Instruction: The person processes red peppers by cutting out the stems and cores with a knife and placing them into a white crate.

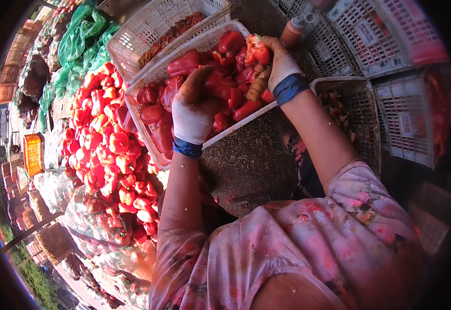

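Observation:
A white plastic crate (241, 123) full of red bell peppers (183, 64) lies before me. My left hand (195, 110), in a soiled whitish glove with a blue band at the wrist, is over its near side. Its thumb and fingers curl around a red bell pepper (218, 84), partly hidden by the hand. At the crate's right end, my right hand (282, 64), gloved the same way, holds a broken-open red pepper piece (257, 51) with pale flesh showing. A short wooden handle (259, 84) sticks out under that palm; whatever it carries is hidden.
Behind stands another white crate (171, 23) with red pieces inside. A sunlit heap of red peppers (105, 143) and green netting (76, 42) lie left. To the right are a crate of scraps (359, 112), stacked crates (368, 35) and a reddish bottle (292, 33).

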